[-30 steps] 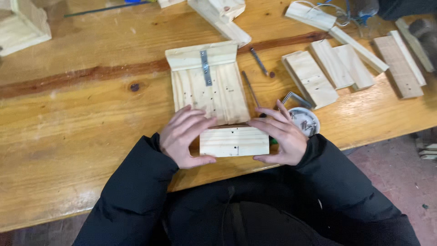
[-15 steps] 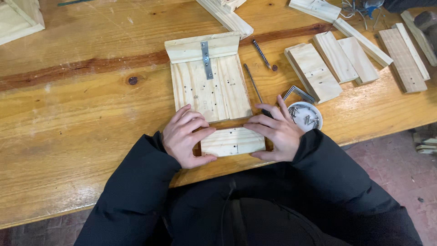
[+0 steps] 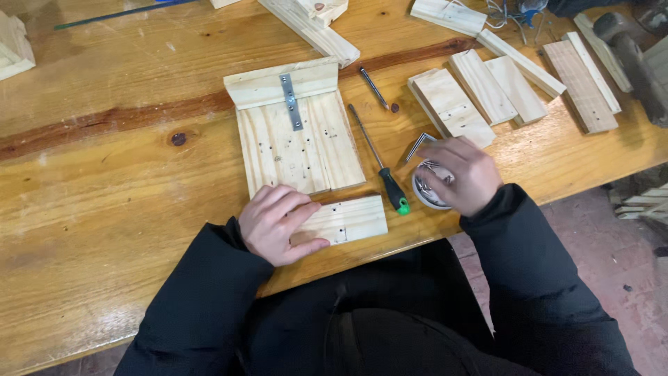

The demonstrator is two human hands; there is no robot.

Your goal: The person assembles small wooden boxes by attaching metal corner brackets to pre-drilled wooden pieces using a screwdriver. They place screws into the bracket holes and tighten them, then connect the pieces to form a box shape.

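My left hand (image 3: pixel 277 223) lies flat on the left end of a small pine block (image 3: pixel 348 220) near the front edge of the wooden table (image 3: pixel 104 174). The block rests against the near end of a pine panel (image 3: pixel 299 146), which has a cross board and a metal strap (image 3: pixel 291 102) at its far end. My right hand (image 3: pixel 458 174) reaches into a small round tin of screws (image 3: pixel 426 192), fingers curled over it. A screwdriver with a green-tipped handle (image 3: pixel 390 186) lies between panel and tin. A metal angle bracket (image 3: pixel 419 143) lies just beyond my right hand.
Several pine offcuts (image 3: pixel 480 90) lie at the right back, with longer strips (image 3: pixel 309 31) at the top. A drill bit (image 3: pixel 374 88) rests beside the panel. A hammer (image 3: pixel 637 52) sits at the far right. A wooden piece (image 3: pixel 14 49) stands at the left edge.
My right hand has let go of the small block and moved right onto the screw tin. My left hand stays on the block, now set against the panel's near end.
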